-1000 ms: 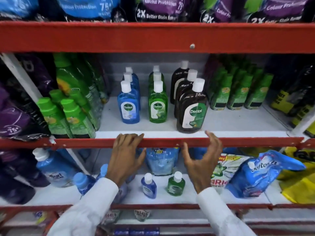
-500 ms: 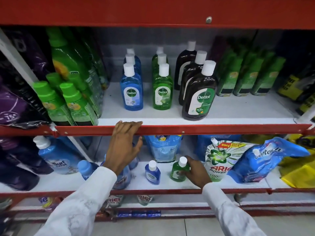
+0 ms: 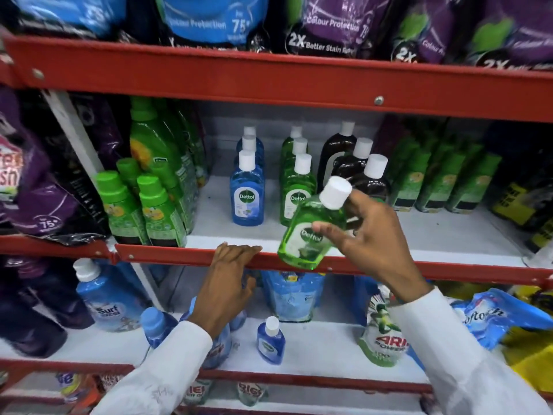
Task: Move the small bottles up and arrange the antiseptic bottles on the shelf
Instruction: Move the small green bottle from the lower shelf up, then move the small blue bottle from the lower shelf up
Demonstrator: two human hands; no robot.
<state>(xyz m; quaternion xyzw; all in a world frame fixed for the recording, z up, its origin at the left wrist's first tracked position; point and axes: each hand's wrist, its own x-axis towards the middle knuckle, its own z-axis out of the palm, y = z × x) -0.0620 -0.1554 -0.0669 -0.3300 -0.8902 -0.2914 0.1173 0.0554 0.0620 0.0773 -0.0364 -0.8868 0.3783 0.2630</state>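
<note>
Fingers (image 3: 327,232) and thumb of the right hand (image 3: 374,235) pinch a small green Dettol bottle (image 3: 311,229), held in the air in front of the red lip (image 3: 179,256) of the middle shelf, its white cap tilted toward one o'clock and its base toward seven. The bottle lies at nine o'clock of the palm, overlapping the front green Dettol bottle (image 3: 294,190) standing on the shelf. The left hand (image 3: 227,283) holds nothing; its fingers rest curled over the red lip. At six o'clock from the held bottle, a small blue Dettol bottle (image 3: 270,342) stands upright on the lower shelf. Rows of blue (image 3: 247,193) and brown (image 3: 371,181) Dettol bottles flank the green row. Readable nearby: "Surf excel" (image 3: 107,310), "Ariel" (image 3: 386,339), "Softouch" (image 3: 484,316), and "2X Better Stain" on a purple pack (image 3: 326,25) above.
</note>
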